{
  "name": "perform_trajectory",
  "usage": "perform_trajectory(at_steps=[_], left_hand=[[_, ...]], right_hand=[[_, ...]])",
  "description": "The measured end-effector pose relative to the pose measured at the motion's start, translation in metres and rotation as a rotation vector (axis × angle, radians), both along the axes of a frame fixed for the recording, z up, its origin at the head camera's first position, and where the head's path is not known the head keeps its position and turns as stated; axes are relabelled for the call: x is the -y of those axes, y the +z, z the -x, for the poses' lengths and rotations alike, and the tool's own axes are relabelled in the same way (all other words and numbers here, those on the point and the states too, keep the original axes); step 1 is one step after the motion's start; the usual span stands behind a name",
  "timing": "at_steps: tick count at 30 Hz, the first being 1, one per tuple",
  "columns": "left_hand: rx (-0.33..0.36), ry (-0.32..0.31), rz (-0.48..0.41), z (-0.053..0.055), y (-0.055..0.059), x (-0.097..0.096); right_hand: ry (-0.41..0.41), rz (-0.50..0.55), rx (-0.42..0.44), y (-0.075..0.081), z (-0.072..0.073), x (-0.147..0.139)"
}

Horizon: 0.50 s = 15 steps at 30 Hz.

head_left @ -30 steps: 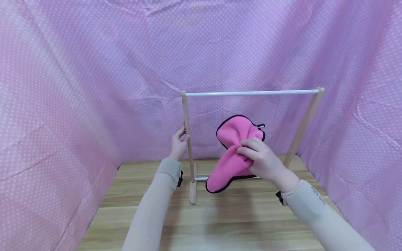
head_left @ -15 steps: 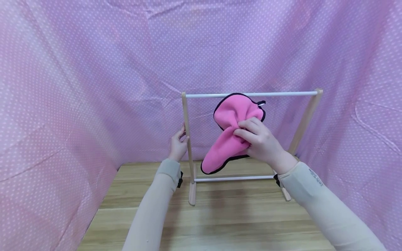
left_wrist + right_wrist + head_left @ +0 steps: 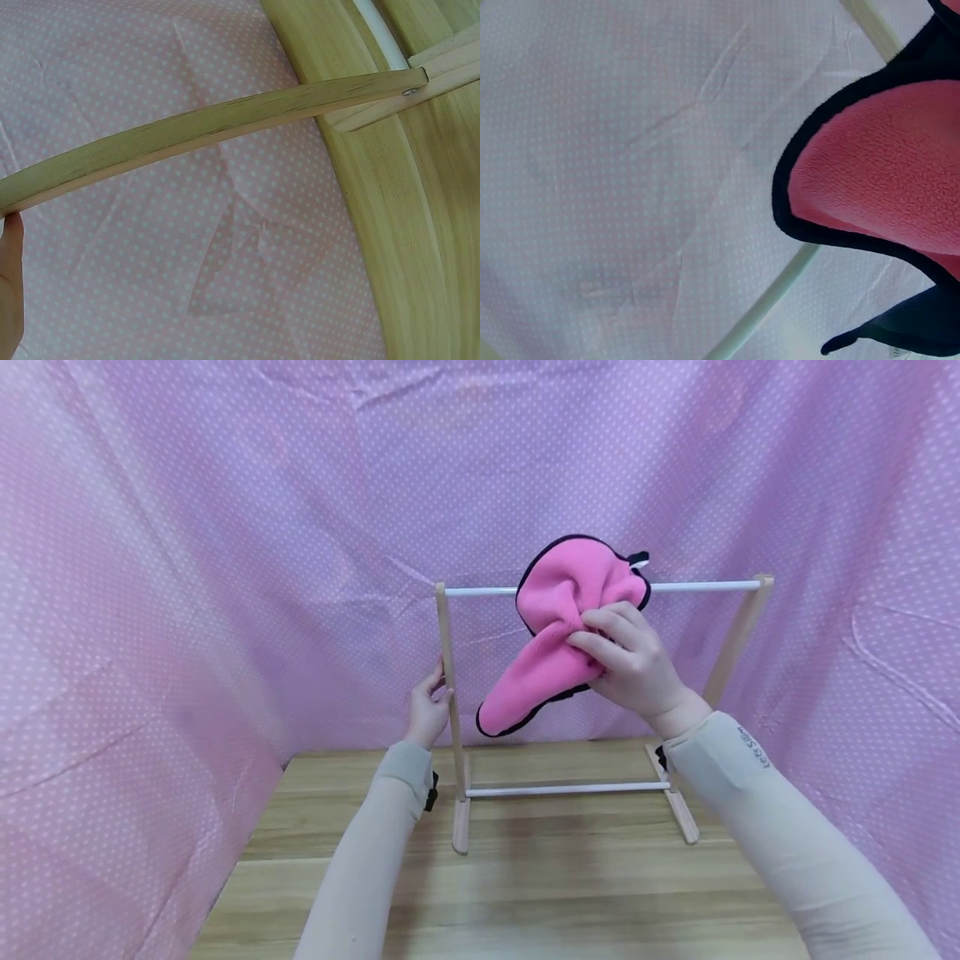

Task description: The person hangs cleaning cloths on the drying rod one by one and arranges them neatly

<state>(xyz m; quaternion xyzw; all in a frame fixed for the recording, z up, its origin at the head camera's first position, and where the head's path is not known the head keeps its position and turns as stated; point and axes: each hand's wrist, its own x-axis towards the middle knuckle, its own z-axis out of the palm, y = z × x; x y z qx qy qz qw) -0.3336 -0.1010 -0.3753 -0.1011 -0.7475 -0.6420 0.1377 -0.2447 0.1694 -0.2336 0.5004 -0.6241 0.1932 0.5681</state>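
Note:
My right hand [image 3: 637, 664] pinches the bunched middle of a pink fleece cloth [image 3: 558, 581] with black edging. The cloth is in front of the upper white bar [image 3: 705, 586] of a wooden rack and covers part of it; one lobe rises above the bar, another droops to the lower left. At its upper right edge a small black loop [image 3: 639, 560] sticks out. My left hand [image 3: 428, 708] grips the rack's left post [image 3: 449, 652], thumb on the near side, some fingers hidden behind. The right wrist view shows the cloth's lobe [image 3: 885, 165] up close, but no hand.
The rack stands on a wood-grain table [image 3: 525, 885], with a lower white bar [image 3: 570, 790] between its feet. Its right post [image 3: 738, 639] leans outward in the head view. Dotted pink fabric [image 3: 360, 510] hangs behind and on both sides.
My right hand has lifted the cloth from below the upper bar until its top lobe stands above that bar. The left hand stays on the post.

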Motion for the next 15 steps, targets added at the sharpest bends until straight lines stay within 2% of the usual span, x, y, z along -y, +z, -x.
perform_trajectory(at_steps=[5,11,15], left_hand=[[0.008,-0.001,-0.022,0.0,-0.001,0.0],[-0.048,0.014,-0.037,-0.002,-0.003,0.0],[-0.027,0.006,-0.033,-0.003,-0.002,-0.001]], right_hand=[[-0.025,0.081,-0.04,0.012,0.013,0.0],[-0.07,0.18,-0.043,0.022,0.032,0.0],[-0.105,0.19,-0.021,0.023,0.042,-0.006]])
